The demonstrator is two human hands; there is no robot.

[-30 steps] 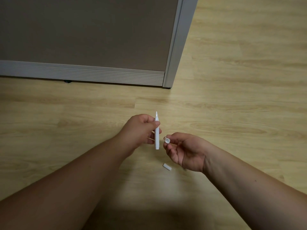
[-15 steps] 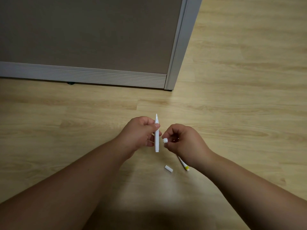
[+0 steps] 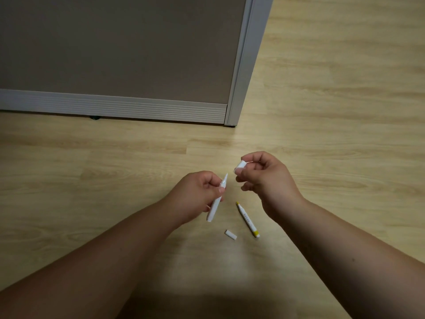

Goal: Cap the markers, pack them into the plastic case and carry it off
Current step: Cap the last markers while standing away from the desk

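Note:
My left hand (image 3: 195, 194) grips a white marker (image 3: 216, 201) with its uncapped tip pointing up and to the right. A white cap (image 3: 240, 166) is pinched in the fingertips of my right hand (image 3: 264, 178), just up and right of that tip and apart from it. On the wooden floor below my hands lies a second uncapped marker (image 3: 248, 219) with a yellow tip and a yellow band. A loose white cap (image 3: 230, 234) lies beside it to the left. No plastic case is in view.
A grey partition panel (image 3: 115, 54) with a ribbed aluminium base (image 3: 115, 107) stands at the back left, its corner post (image 3: 241, 65) ending at the floor. The wooden floor (image 3: 333, 111) stretches to the right and in front.
My right hand has lifted up and to the right with the cap, away from the marker's lower end. The left hand tilted the marker's tip to the right. The yellow marker now shows fully.

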